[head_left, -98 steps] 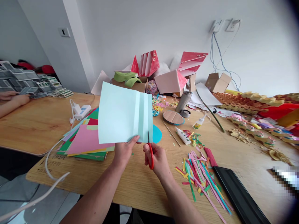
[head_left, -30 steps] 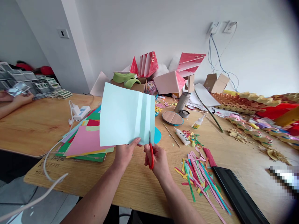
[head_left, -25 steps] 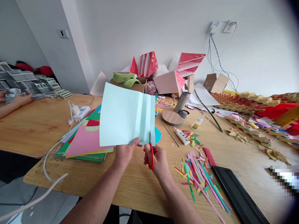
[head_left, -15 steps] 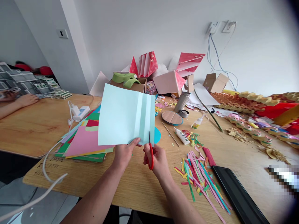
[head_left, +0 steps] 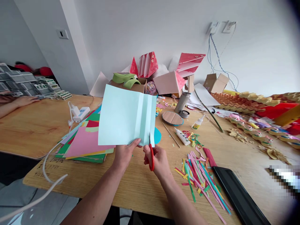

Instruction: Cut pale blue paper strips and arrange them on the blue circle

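My left hand (head_left: pixel 126 153) pinches the lower edge of a pale blue sheet of paper (head_left: pixel 119 117), which is held up above the table and has several lengthwise creases near its right side. In my right hand (head_left: pixel 157 157) is a pair of scissors (head_left: pixel 152 161) with red handles. Its blades stand at the sheet's bottom edge, close to the right side, with a narrow strip of paper to the right of them. Part of a bright blue paper disc (head_left: pixel 157 135) shows behind the sheet.
Coloured paper sheets (head_left: pixel 86 140) are stacked at left beside a white power strip (head_left: pixel 81 114). Cut paper strips (head_left: pixel 199 178) and a black tablet (head_left: pixel 236 193) lie at right. Glue bottles (head_left: pixel 182 137) and a cardboard disc (head_left: pixel 172 118) are farther back. Another person's hand (head_left: pixel 25 100) rests far left.
The scissor blades have cut into the sheet's bottom edge, and the narrow strip at the right now bends away slightly. Both hands stay in nearly the same place.
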The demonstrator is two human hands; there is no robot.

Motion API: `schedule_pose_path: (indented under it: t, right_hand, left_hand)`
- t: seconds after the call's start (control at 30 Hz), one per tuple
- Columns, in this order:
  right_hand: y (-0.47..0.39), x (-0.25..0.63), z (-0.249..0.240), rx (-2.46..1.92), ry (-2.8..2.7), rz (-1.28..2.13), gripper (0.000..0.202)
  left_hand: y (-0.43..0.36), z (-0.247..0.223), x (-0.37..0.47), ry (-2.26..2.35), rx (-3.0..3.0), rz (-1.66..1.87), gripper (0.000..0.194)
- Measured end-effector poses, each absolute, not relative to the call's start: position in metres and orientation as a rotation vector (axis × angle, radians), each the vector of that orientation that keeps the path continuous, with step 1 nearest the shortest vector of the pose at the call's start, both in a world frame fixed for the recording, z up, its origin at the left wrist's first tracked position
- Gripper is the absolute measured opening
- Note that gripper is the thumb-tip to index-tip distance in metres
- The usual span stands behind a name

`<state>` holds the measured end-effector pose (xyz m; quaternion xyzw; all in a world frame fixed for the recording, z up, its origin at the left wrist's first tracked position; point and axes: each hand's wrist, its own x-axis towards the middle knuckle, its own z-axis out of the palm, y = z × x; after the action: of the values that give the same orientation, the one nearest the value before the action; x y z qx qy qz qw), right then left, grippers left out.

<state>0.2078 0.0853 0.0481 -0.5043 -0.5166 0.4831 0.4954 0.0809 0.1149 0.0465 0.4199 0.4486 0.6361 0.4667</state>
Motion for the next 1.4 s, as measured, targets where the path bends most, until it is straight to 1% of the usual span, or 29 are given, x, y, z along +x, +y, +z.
schedule_pose_path:
  t: [0.4, 0.63, 0.83, 1.0, 1.3, 1.4]
  right_hand:
    - [0.0859, 0.2082, 0.0476, -1.199, -1.232, 1.161, 0.049]
    - [0.0877, 0.2097, 0.0447, -1.211, -1.181, 1.151, 0.05]
    - [0.0877, 0.2107, 0.0464, -1.237, -1.134, 1.144, 0.049]
    - [0.0874, 0.2117, 0.0492, -1.254, -1.128, 1.127, 0.05]
    - [0.0873, 0.2109, 0.0491, -1.202, -1.135, 1.124, 0.048]
    - [0.0868, 0.2113, 0.0486, -1.199, -1.158, 1.122, 0.048]
  left_hand:
    - [0.1167, 0.0454, 0.0829, 0.973, 0.933, 1.557, 0.029]
    - [0.1157, 0.046, 0.0826, 0.986, 0.957, 1.549, 0.026]
    - [0.1142, 0.0455, 0.0837, 0.968, 0.988, 1.542, 0.028]
    - [0.1128, 0.046, 0.0856, 0.955, 0.989, 1.519, 0.024]
    - [0.1124, 0.0459, 0.0882, 0.947, 0.946, 1.531, 0.032]
    - [0.112, 0.0448, 0.0883, 0.951, 0.976, 1.527, 0.03]
